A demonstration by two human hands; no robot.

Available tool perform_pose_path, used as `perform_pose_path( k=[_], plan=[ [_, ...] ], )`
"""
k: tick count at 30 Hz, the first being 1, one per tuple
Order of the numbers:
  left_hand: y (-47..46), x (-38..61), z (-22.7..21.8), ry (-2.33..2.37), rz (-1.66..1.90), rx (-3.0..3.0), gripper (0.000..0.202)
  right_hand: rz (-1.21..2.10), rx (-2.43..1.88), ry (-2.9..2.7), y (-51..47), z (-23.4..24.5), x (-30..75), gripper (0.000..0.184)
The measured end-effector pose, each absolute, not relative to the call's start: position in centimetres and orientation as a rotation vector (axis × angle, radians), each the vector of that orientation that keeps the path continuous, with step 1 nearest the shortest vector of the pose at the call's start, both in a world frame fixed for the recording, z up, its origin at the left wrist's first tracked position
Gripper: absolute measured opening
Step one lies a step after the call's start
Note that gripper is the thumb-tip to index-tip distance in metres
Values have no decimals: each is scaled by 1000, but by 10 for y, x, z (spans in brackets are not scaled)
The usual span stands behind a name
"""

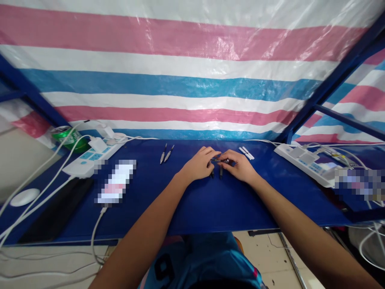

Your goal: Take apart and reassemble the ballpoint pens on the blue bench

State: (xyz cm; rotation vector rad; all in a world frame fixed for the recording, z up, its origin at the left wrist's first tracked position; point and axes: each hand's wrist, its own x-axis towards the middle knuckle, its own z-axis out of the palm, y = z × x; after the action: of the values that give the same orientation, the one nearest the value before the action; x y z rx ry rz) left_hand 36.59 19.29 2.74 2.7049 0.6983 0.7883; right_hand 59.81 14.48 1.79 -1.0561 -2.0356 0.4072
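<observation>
My left hand (199, 164) and my right hand (240, 165) meet above the blue table, fingers pinched together. Between them lies a slim, dark pen part (220, 161) with a shiny end, held level by both hands; the fingers partly cover it. Just below, two dark pen pieces (221, 172) lie on the table, one partly behind my left fingers. Left of my hands are two thin grey and black pen pieces (169, 153), side by side. To the right, short white sticks (246, 153) lie close together.
A phone (117, 182) on a cable lies at left, near a white power strip (87, 160) and a green can (72, 139). Another power strip (306, 164) with plugs and cables sits at right. Blue metal posts (313, 104) and a striped sheet (180, 84) bound the back.
</observation>
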Motion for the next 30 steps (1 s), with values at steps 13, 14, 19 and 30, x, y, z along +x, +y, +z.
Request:
perform_pose_path(
  k=[13, 14, 19, 30],
  plan=[
    [202, 362, 22, 747, 771, 2686, 36, 307, -1126, -1916, 139, 25, 598, 22],
    [203, 361, 21, 767, 747, 2705, 33, 308, -1122, -1922, 139, 25, 597, 22],
    [203, 360, 21, 881, 719, 2786, 28, 322, -1099, -1931, 138, 26, 595, 20],
    [204, 363, 23, 813, 666, 2788, 28, 279, -1127, -1907, 135, 28, 594, 15]
  ],
)
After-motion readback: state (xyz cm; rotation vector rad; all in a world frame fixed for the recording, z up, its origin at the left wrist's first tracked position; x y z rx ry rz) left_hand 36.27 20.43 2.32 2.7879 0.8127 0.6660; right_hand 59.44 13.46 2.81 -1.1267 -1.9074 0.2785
